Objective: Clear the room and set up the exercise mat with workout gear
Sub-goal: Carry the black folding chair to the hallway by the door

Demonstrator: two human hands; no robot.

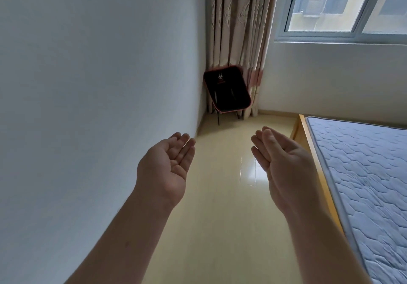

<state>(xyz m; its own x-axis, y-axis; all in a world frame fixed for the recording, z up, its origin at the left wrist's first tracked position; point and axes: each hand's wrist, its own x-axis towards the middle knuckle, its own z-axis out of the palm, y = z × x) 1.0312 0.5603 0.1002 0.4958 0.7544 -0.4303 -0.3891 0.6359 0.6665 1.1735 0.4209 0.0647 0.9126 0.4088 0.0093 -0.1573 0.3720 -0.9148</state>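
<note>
A: Left side first?
B: Plain white wall (88,85). Just right of it is the left hand (169,164), palm up, fingers straight and together, slightly cupped. It holds nothing and touches nothing.
A: Middle?
B: A black chair (226,90) with a pinkish rim stands in the far corner on the pale floor (220,206). It's tight to the wall, with the striped curtain (240,19) behind it, and well apart from both hands.
A: Other hand?
B: Right hand (279,162), near, palm turned toward the left one, fingers straight and loose, empty. The hands are apart, with glossy floor between them.
A: Far right?
B: Wooden bed frame (308,138) with a bare blue quilted mattress (363,173); the right hand isn't touching it. There's a window (330,4) above, far right.
</note>
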